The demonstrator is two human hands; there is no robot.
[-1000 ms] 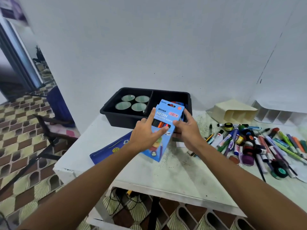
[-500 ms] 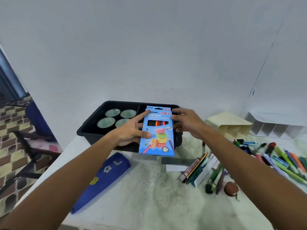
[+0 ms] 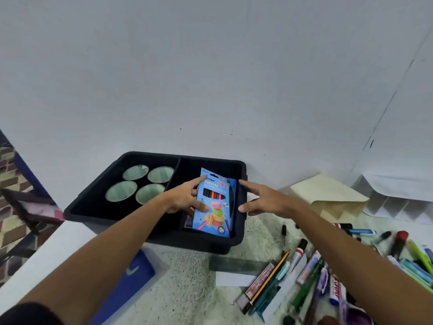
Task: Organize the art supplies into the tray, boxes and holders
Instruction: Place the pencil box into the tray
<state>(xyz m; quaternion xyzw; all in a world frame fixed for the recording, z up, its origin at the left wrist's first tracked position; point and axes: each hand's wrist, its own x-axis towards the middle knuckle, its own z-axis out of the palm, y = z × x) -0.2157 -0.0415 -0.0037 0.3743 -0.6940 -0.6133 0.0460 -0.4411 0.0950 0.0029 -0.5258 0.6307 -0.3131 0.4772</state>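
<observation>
Your left hand (image 3: pixel 185 200) lies on the left edge of the blue pencil box (image 3: pixel 214 202), forefinger stretched along its top corner and thumb pressed onto its face, so you hold it by that side; the box sits in the right compartment of the black tray (image 3: pixel 98 195), leaning toward the right wall; whether its lower end touches the floor of the tray you cannot tell, since the near wall cuts it off; the left compartment holds four pale green round cups (image 3: pixel 140 182); the box reads "NEON" in large letters, with a smaller line beneath too blurred to read, a window showing coloured pencils, and a picture of stacked macarons; your right hand (image 3: pixel 263 200) is spread and relaxed just right of the box, fingers straight, forefinger near the upper right corner, thumb at the tray wall, gripping nothing; farther right a cream paper holder (image 3: pixel 328 195) stands by the wall; markers and pens (image 3: pixel 311 277) lie scattered on the table (image 3: pixel 187 289), their labels unreadable; a dark blue pouch (image 3: pixel 131 277) is partly hidden under your left forearm.
</observation>
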